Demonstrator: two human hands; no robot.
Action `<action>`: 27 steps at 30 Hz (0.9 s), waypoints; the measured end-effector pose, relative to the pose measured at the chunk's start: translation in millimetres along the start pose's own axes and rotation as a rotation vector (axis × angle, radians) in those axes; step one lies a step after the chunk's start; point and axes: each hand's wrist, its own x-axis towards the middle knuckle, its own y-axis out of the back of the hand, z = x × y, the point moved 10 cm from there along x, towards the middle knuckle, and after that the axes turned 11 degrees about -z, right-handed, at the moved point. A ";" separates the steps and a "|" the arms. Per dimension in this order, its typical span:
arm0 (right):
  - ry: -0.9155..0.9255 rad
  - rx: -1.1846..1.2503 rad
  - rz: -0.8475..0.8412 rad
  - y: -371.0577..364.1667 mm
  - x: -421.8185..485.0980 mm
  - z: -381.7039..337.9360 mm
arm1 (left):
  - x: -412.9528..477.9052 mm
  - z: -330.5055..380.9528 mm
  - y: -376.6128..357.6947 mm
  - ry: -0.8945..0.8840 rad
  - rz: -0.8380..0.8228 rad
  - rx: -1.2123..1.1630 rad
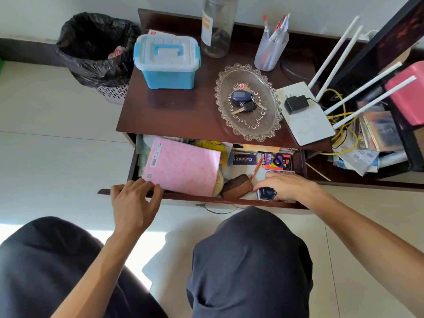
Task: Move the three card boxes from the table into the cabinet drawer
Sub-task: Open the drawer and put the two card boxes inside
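Head view: right hand seemingly on card box.

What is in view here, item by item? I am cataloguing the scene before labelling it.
Open wooden drawer: one, dark brown, pulled out below the tabletop.
Dark blue card box: one, front right of drawer, under the right hand.
Orange and purple card box: one, back right of drawer.
Pink patterned notebook: one, left in drawer.
Lidded plastic storage box: one, blue and white, on tabletop.
Oval glass dish: one, clear, holds keys.
White router: one, right edge of tabletop.
Black-lined bin: one, on floor, left.
Left hand: on drawer front edge.
Right hand: inside drawer.
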 end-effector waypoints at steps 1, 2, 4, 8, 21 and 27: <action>0.001 -0.007 -0.015 -0.8 -1.0 1.6 | -0.1 0.7 0.4 -0.006 0.001 0.004; 0.001 -0.022 -0.029 -1.9 -2.3 2.8 | -0.1 1.3 0.8 -0.012 0.003 0.010; -0.001 -0.059 -0.030 -3.3 -5.6 5.1 | -0.1 2.2 1.1 -0.018 0.008 0.018; -0.009 -0.099 0.029 -6.4 -10.4 12.6 | -0.7 2.1 0.6 -0.025 0.027 0.023; -0.182 -0.025 0.131 -6.8 -12.1 42.2 | -0.1 1.8 0.2 -0.024 0.038 0.029; -0.248 0.297 0.172 -22.6 -18.0 64.9 | -0.7 1.5 -0.1 -0.012 0.020 0.019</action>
